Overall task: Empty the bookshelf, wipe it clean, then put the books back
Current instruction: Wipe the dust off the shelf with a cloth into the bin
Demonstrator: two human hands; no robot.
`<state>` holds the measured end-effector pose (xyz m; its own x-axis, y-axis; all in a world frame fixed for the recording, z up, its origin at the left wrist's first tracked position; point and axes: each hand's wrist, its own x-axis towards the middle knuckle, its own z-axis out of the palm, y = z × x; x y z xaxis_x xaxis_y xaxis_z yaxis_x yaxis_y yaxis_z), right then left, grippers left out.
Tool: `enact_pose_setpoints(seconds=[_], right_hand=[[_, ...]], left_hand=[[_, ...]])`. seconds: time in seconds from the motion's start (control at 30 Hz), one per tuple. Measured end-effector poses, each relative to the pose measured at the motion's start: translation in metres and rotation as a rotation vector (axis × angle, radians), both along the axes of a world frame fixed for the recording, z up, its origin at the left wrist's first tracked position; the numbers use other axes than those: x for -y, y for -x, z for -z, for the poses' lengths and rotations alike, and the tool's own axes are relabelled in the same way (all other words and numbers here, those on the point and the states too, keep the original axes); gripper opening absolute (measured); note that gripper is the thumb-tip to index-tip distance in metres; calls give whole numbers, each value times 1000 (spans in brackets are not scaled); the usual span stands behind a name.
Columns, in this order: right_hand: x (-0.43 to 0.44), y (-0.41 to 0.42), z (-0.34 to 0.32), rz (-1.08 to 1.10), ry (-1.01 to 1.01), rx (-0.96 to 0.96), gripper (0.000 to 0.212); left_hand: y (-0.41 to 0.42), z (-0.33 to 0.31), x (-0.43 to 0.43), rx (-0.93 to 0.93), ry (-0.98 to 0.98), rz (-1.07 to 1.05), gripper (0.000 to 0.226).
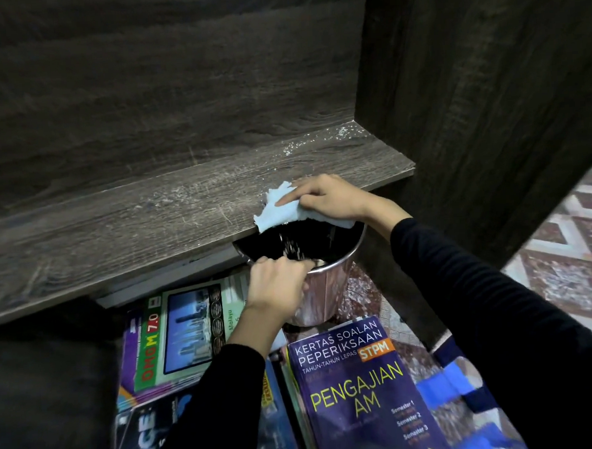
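Note:
A dark wood shelf board (123, 226) stands bare, with pale dust and crumbs toward its right rear corner. My right hand (324, 197) presses a light blue cloth (280, 211) at the board's front edge, index finger stretched out over it. Crumbs are falling off the edge into a shiny metal bin (322, 288) held just below. My left hand (279, 287) grips the bin's near rim. Books lie on the floor underneath: a purple one titled "Pengajian Am" (361, 392) and a green-and-purple one (177, 337).
The bookshelf's right side panel (480, 94) rises close to my right arm. A patterned carpet (570, 251) shows at the right. More books (141, 435) are stacked at lower left, and a blue-and-white bag (457, 391) lies at lower right.

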<state>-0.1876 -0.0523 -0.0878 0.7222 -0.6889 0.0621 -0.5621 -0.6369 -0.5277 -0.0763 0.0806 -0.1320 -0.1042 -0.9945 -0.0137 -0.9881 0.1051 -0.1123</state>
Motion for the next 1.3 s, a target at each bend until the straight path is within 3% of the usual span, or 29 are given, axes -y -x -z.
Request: enact_pose_setpoints(seconds=[0.1,0.2,0.3,0.4,0.47,0.67,0.9,1.03,1.13,1.2,1.3], right_hand=[[0,9,-4,8,-86,45,38],[7,19,-9,162,-50,144,38],[21,9,0,280,115,-34,43],[28,-18,14,334,163,-285,50],[29,-37,15,345,186,-331,52],[28,-56,7,197,184,-274,50],[-11,-24,11,7,196,-181,44],[-43,4,11,60,340,-311,48],[-52,23,4,170,284,-381,53],[-48,35,-5,224,221,-339,52],[-29,53,-19,365,195,-122,48]], left_hand=[[-1,1,-2,12,-9,0,27],[-2,2,-1,11,-3,5,29],[-1,2,-1,4,-5,-1,34],[-3,3,0,-7,-8,-2,34],[-6,3,1,-13,-15,-16,33],[-13,1,-1,-12,-22,-43,32],[-13,-2,-6,-14,-12,-31,30],[-10,1,-7,1,-16,0,29],[-3,3,-5,11,-13,38,30],[4,4,-2,22,-20,56,29],[13,6,5,-6,-6,68,27]])
